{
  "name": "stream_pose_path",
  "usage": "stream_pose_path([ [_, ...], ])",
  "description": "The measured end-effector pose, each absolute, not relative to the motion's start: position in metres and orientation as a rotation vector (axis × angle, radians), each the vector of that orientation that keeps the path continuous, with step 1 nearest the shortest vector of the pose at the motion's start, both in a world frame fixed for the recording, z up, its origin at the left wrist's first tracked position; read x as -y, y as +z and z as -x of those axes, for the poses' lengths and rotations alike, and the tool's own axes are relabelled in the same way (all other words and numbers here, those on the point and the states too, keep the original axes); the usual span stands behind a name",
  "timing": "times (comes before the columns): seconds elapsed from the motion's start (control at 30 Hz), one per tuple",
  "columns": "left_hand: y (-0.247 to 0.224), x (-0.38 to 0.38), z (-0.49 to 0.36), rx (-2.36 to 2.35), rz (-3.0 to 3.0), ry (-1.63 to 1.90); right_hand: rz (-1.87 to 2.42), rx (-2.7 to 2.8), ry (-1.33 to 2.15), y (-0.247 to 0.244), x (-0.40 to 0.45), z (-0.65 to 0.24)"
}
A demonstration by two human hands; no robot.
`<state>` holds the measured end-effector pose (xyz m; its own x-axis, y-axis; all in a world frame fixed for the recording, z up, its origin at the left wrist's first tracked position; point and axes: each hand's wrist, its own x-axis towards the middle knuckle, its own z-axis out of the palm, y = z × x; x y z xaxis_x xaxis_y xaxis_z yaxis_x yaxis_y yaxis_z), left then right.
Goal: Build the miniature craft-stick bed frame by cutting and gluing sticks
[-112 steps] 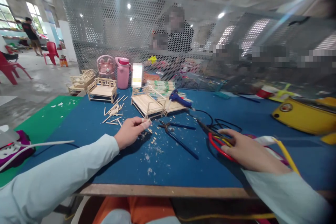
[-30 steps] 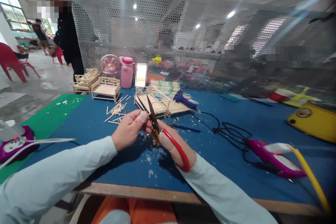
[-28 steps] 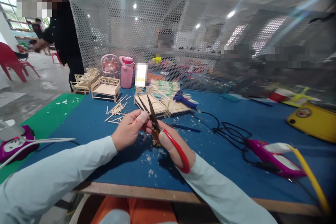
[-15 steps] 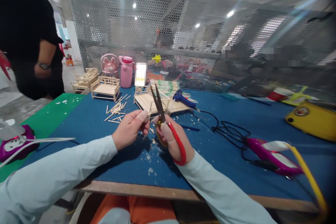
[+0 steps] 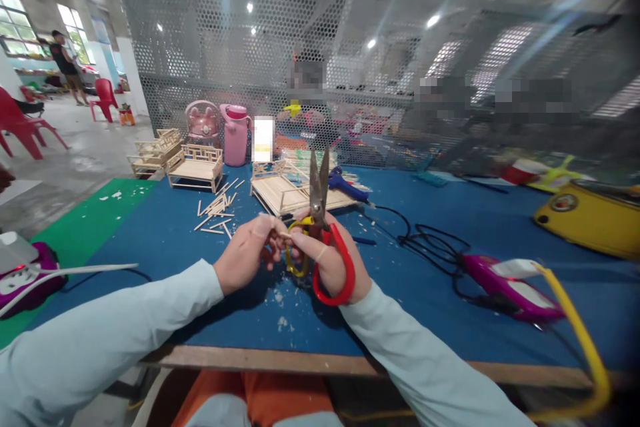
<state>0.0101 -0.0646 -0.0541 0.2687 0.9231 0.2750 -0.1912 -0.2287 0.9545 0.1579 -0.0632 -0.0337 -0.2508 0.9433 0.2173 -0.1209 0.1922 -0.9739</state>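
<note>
My left hand is closed, its thumb and fingertips pinched on a small pale stick, mostly hidden by the fingers. My right hand holds scissors with one red and one yellow handle. Their blades point up and stand slightly apart. The right thumb and fingertips meet the left fingertips at the small stick. Behind the hands, a miniature wooden bed frame made of thin sticks lies on the blue table. Loose short sticks are scattered left of it. A blue glue gun rests behind the scissors.
Two more miniature stick benches stand at the back left near a pink flask. A purple power strip with cables lies right, a yellow case beyond. A perforated metal screen closes the back.
My right hand has turned the scissors more upright and brought its fingertips against my left hand's. The person in black standing at the left has mostly left the view.
</note>
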Motion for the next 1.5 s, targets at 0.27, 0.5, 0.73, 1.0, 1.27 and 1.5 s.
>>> stream_pose_path([
  [0.27,-0.054,0.067,-0.014,-0.782,-1.528,1.349,0.838,1.346,1.247,-0.039,0.061,-0.152],
  [0.5,-0.049,0.061,-0.012,-0.809,-1.383,1.304,0.903,1.680,0.964,-0.024,0.066,-0.166],
  [0.73,-0.051,0.061,-0.012,-0.809,-1.443,1.211,0.811,1.794,1.034,-0.027,0.061,-0.174],
  [1.0,-0.051,0.062,-0.014,-0.810,-1.483,1.178,0.804,1.772,1.011,-0.033,0.060,-0.171],
  [1.27,-0.053,0.060,-0.015,-0.826,-1.466,1.194,0.798,1.830,0.990,-0.030,0.060,-0.174],
  [1.5,-0.047,0.057,-0.009,-0.858,-1.424,1.341,0.855,2.003,0.912,-0.027,0.056,-0.181],
])
